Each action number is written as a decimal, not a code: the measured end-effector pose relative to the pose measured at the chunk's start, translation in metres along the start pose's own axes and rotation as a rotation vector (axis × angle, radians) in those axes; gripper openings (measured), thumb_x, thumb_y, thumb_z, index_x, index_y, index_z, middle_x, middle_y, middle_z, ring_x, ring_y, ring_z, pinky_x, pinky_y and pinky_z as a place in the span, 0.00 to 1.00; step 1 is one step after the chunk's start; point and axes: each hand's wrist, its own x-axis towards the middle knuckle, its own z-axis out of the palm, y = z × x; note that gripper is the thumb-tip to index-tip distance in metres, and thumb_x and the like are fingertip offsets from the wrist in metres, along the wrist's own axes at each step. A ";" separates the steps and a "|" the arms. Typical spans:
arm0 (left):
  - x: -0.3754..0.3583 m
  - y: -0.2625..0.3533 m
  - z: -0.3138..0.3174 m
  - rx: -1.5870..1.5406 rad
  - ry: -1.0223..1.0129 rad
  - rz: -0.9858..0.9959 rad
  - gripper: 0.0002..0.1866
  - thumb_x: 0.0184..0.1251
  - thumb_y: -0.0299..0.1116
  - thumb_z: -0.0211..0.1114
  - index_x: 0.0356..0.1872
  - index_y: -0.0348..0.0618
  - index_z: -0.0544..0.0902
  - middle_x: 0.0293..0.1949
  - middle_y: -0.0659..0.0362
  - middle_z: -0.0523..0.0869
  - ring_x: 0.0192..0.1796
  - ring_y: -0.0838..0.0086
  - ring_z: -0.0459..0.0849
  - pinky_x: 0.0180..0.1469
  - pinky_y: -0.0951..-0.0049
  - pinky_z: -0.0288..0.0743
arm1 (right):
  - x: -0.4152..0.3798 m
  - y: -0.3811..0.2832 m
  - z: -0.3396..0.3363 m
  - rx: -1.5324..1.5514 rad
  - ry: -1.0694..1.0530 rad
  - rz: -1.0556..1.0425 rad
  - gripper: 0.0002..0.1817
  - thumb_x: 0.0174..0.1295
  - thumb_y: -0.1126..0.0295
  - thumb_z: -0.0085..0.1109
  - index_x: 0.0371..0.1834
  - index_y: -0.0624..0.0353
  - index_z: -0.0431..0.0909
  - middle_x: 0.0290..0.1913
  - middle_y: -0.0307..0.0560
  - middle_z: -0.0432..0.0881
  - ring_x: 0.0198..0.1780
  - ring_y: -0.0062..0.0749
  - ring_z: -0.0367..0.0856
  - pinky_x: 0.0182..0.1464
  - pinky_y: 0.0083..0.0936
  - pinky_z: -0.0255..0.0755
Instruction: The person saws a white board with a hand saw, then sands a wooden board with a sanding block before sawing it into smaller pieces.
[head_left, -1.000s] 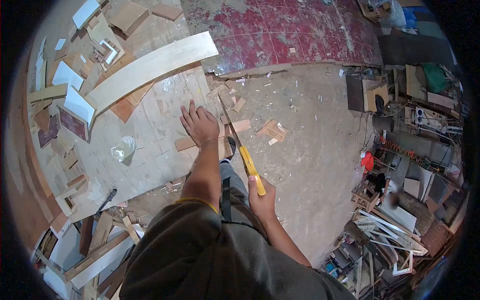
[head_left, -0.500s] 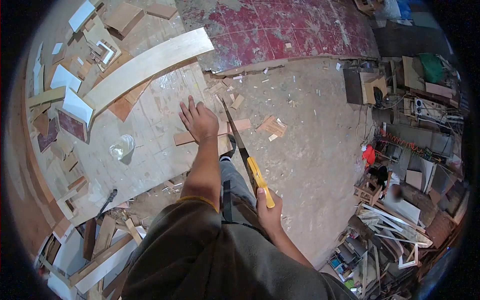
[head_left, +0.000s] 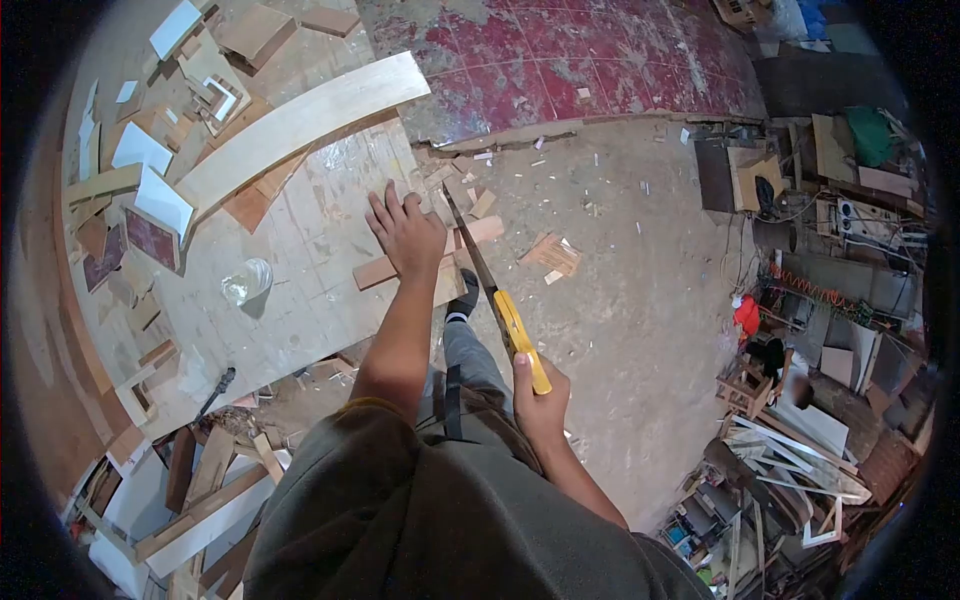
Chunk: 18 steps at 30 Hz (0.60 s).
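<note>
My left hand [head_left: 413,238] lies with fingers spread over a narrow reddish wooden strip [head_left: 376,272] at the edge of the work surface. The strip's far end juts out to the right, past that edge. My right hand [head_left: 541,388] is closed around the yellow handle of a handsaw [head_left: 483,268]. Its dark tapered blade points away from me and crosses the strip just right of my left hand. Below the strip a foot in a dark shoe [head_left: 463,295] shows by the edge.
The pale work surface [head_left: 310,230] bears a long curved board [head_left: 300,125], a clear plastic cup [head_left: 246,283] and several offcuts at left. Scraps [head_left: 550,257] lie on the concrete floor. Lumber is heaped at lower left; at right, a person [head_left: 795,388] is among clutter.
The saw and my right hand have slid a little forward, away from my body. My left hand stays on the strip. The view has shifted slightly.
</note>
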 end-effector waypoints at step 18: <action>0.006 0.005 0.009 0.095 -0.061 -0.104 0.16 0.61 0.37 0.62 0.50 0.47 0.82 0.74 0.51 0.68 0.82 0.45 0.54 0.81 0.38 0.42 | 0.021 -0.007 -0.014 -0.048 -0.097 0.066 0.19 0.74 0.63 0.60 0.26 0.64 0.77 0.17 0.53 0.76 0.19 0.40 0.79 0.25 0.34 0.68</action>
